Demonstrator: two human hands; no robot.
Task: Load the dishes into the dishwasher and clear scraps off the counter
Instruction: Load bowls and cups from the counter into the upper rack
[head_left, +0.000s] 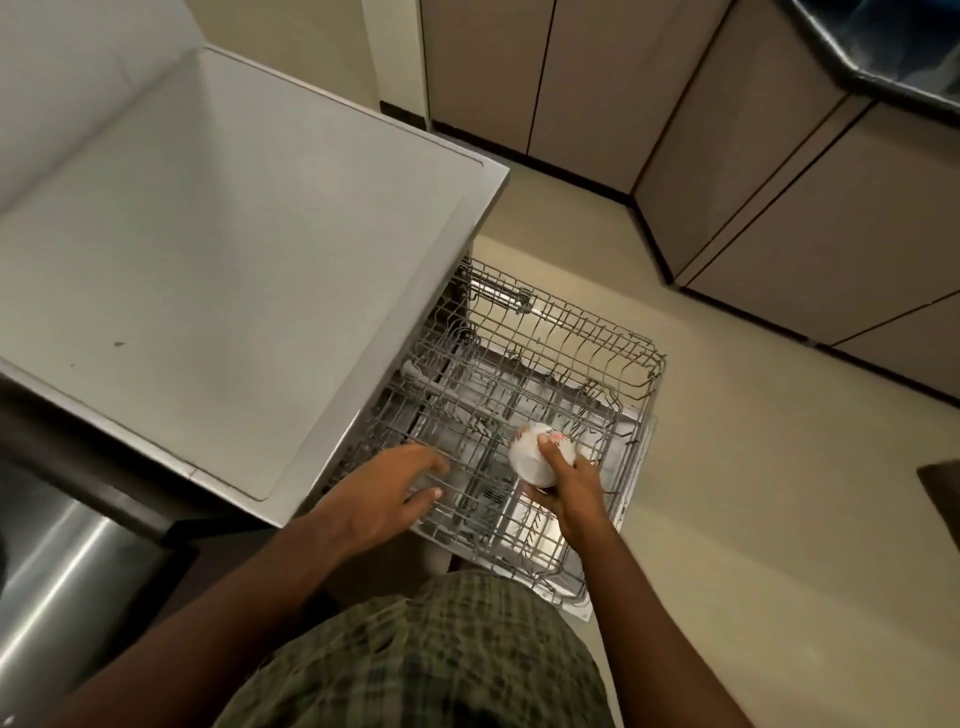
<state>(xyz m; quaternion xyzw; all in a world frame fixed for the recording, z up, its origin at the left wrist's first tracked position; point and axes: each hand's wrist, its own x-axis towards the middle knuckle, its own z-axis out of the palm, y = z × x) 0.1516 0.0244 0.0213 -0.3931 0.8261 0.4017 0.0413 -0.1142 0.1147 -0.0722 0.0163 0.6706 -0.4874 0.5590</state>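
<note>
The right hand (563, 486) is gripping a white bowl (540, 452), thumb curled over it, holding it just above the pulled-out dishwasher rack (613, 358). Beside that grip, the left hand (384, 488) is resting with relaxed fingers on the rack's wires.

Sitting pulled out over the floor (727, 467), right of the counter (208, 260): the dishwasher rack (597, 332). Hovering over the rack's near-right part: a cup (530, 457), held in the right hand (571, 493). Resting at the rack's near-left edge: the left hand (384, 493). Standing behind, along the far right: cabinets (779, 182).
</note>
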